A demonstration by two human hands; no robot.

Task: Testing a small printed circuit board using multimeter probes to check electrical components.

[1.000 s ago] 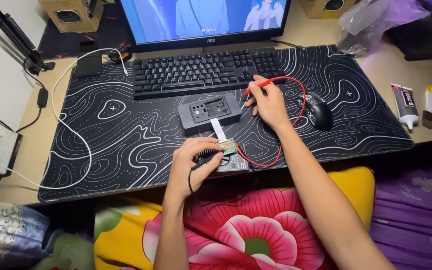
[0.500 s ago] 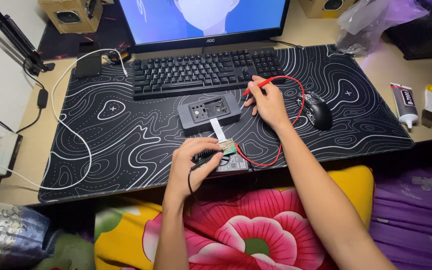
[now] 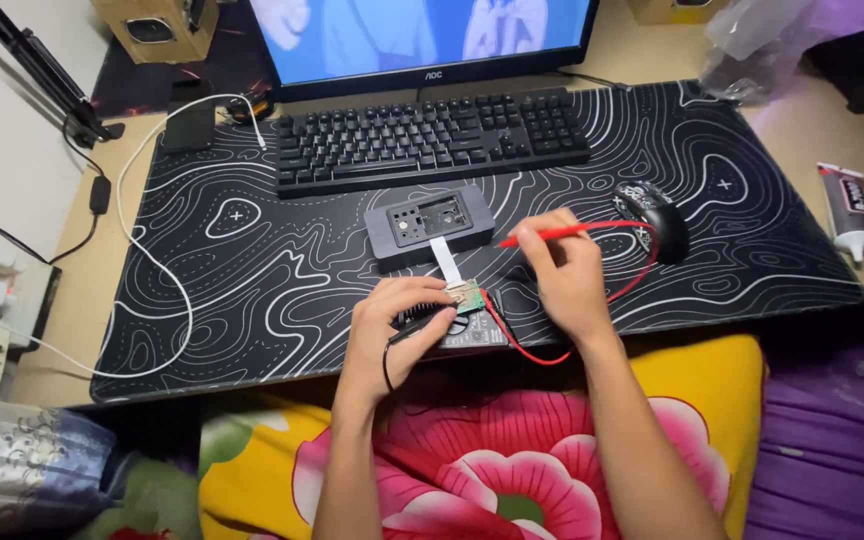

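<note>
My left hand (image 3: 394,328) rests near the front edge of the black patterned desk mat (image 3: 252,270), holding a black probe with its thin black lead against a small green circuit board (image 3: 467,296). A white flat ribbon (image 3: 444,258) runs from the board up to a dark grey rectangular casing (image 3: 430,224) below the keyboard. My right hand (image 3: 564,270) grips a red probe (image 3: 572,233) whose tip points left, level above the mat. Its red wire (image 3: 512,340) loops down past the board and back up beside the mouse.
A black keyboard (image 3: 432,140) and a monitor (image 3: 422,40) stand at the back. A black mouse (image 3: 655,218) lies right of my right hand. Glue tubes (image 3: 849,210) sit at the far right, a white cable (image 3: 152,250) at left. A flowered cushion (image 3: 492,470) lies below the desk edge.
My right hand has come down and toward the board, swinging the red probe from upright to level. The left hand stays on the board. The camera view has moved closer.
</note>
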